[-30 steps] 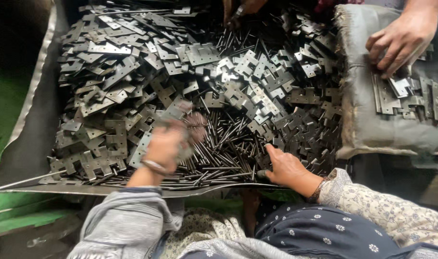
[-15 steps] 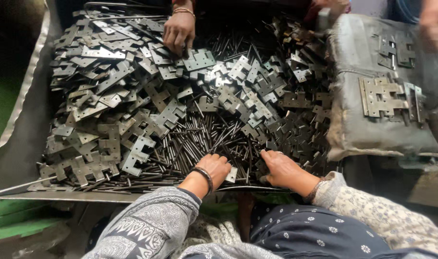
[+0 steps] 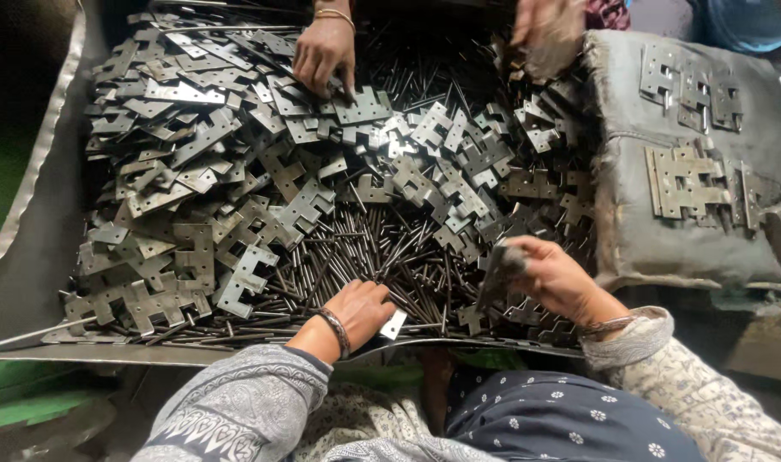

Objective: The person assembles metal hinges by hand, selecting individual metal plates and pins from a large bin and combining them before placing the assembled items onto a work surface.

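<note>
At the near edge of the metal tray, left hand sits palm-down on the loose steel pins, fingers curled together into the pile; a small bright plate shows just beside the knuckles, can't tell if it's gripped. Right hand is just right of it, raised slightly off the pile, fingers clamped on a dark hinge leaf held tilted, near upright. Pins run in a band through the tray's middle; stamped hinge leaves are heaped left and centre, overlapping the pins. Right of the tray, a grey padded cushion carries a few assembled hinges lying flat. Far side: another person's hand with a bangle presses on the leaves at the top of the heap; a second hand, blurred, hangs over the top right corner near the cushion.
</note>
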